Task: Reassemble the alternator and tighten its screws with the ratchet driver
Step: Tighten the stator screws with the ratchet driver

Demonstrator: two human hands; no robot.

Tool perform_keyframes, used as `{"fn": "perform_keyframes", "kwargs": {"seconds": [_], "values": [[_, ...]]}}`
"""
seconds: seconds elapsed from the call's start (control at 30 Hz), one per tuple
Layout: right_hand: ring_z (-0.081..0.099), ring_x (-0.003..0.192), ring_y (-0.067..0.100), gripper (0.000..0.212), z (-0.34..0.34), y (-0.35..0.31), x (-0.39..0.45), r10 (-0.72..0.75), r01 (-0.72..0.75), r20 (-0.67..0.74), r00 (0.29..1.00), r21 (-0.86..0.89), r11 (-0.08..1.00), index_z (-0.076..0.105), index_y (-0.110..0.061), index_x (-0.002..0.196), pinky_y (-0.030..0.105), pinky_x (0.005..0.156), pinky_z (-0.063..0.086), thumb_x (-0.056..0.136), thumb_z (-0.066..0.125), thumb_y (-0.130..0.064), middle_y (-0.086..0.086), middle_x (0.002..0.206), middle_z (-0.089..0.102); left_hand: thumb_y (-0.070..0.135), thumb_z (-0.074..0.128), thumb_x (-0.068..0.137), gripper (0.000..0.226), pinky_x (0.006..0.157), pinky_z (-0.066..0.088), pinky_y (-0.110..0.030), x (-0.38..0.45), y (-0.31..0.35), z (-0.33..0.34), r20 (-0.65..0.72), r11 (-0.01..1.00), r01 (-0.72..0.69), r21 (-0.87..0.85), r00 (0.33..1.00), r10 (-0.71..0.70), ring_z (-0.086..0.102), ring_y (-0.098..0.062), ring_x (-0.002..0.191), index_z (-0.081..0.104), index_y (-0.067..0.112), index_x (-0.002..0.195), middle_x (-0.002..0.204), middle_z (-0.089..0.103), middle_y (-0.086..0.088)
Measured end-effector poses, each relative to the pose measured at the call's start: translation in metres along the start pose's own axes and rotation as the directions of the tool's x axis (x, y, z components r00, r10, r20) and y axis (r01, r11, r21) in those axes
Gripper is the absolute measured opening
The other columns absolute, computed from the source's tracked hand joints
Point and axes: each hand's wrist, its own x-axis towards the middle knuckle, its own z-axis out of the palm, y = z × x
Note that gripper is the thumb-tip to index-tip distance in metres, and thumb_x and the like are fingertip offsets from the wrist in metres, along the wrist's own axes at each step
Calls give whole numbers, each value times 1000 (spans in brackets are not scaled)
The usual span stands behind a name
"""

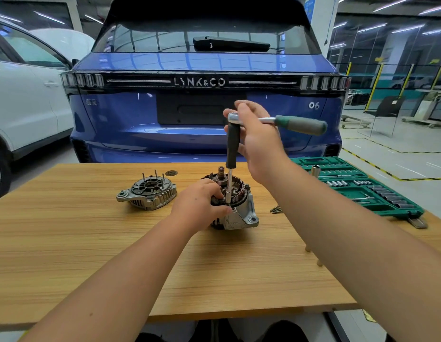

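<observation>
Alternator body (235, 206) stands on the tabletop (66, 243), shaft end up, windings exposed. The rear cover is not yet fitted.

Left hand (202, 202) curls over the near-left side of the body, fingers wrapped on the windings and thumb on the housing. Judged purpose: to brace the housing against turning torque.

Right hand (254, 137) is up above the left hand, fingers closed around the head of the ratchet driver (263, 120) where it joins the black extension handle (232, 146). The green grip juts out to the right of this hand, unheld. Holding at the head rather than the grip suggests aligning or running the screw down lightly, not final torque.

The thin shaft drops straight from the handle to a small socket (228, 196) just beside the left fingertips, at the housing rim. The screw itself is hidden.

Rear cover (147, 191) lies left of the left hand, apart from the body, with long studs pointing up.

Green socket case (357, 186) lies open to the right, below the right forearm. A few loose screws (276, 209) lie between the body and the case, probably kept within reach.

Risk: the tall tool stack may tilt off the screw if side-loaded.
</observation>
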Motion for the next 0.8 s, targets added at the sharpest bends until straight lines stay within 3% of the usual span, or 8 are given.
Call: {"fn": "perform_keyframes", "kwargs": {"seconds": [0.07,0.13,0.2,0.27,0.37,0.47,0.67,0.8], "values": [[60,115,15,16,-1,4,-3,-341,339,78,937,-448,828,72,-21,106,36,103,47,103,55,-22,-2,121,69,55,73,84,46,83,52,-34,0,1,0,1,1000,-1,5,1000,1,51,-10,105,67,24,117,126,57,13],[54,124,25,18,-3,3,-2,-562,584,305,769,-694,422,76,-11,104,38,102,42,99,58,-14,4,133,65,55,74,83,46,83,51,-34,0,1,-1,0,1000,0,0,1000,0,51,-10,104,68,24,116,125,57,13],[60,114,34,20,-3,-1,0,-591,668,501,633,-739,88,74,-5,104,44,93,44,94,57,-11,9,121,71,56,74,83,45,84,52,-38,0,1,-2,2,1000,7,-2,1000,-7,52,-10,105,68,24,115,124,57,14],[61,103,35,34,2,-7,0,-465,661,601,650,-749,-44,69,-5,117,45,85,45,98,50,-26,11,109,70,56,74,83,45,84,54,-39,-1,2,-2,10,1000,13,2,1000,-13,53,-11,104,68,25,115,123,56,15],[53,103,27,62,7,-16,1,-255,609,612,749,-787,-100,55,-14,137,37,80,35,100,24,-53,6,114,62,55,74,83,45,84,55,-40,-1,2,-1,10,1000,12,-7,1000,-12,53,-11,102,67,24,114,121,57,14],[50,102,23,59,6,-22,5,-195,612,607,770,-790,-41,52,-21,140,34,78,31,104,18,-52,-1,110,58,54,74,84,45,85,56,-39,-2,3,-2,13,1000,8,-13,1000,-8,54,-11,103,67,23,116,122,57,13],[44,72,18,42,11,-35,16,-64,530,528,847,-847,28,49,-24,76,33,61,30,109,28,-41,-5,74,47,55,73,84,46,83,56,-37,-2,4,0,8,1000,4,-6,1000,-4,54,-11,102,67,25,117,121,56,14],[36,55,22,45,21,-47,23,47,437,440,897,-897,63,43,-16,66,31,53,28,105,36,-37,1,60,45,57,72,84,45,81,56,-36,-1,3,-1,13,1000,3,12,1000,-3,53,-10,99,67,26,116,118,53,16]]}}
